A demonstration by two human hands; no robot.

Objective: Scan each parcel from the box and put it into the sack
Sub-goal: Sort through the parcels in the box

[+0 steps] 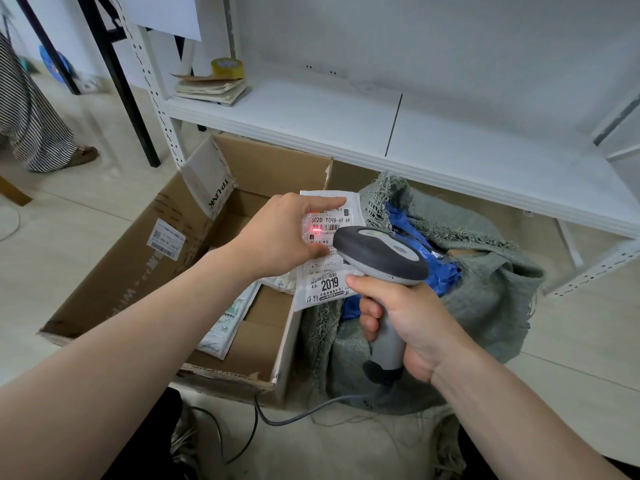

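While your left hand [277, 233] pinches the parcel [329, 285] above the box [121, 258], your right hand [408, 320] grips the scanner [381, 251] in front of it. A shelf [311, 112] overhangs the sack [491, 292].

The left hand [280, 237] is covering the left side of the parcel [329, 282], and the scanner [381, 258] is hiding its right edge. The label's small print is staying too fine to read. At three o'clock a blue parcel [446, 277] is lying half buried in the sack [485, 289]. At nine o'clock a striped garment [31, 116] is running off the edge.
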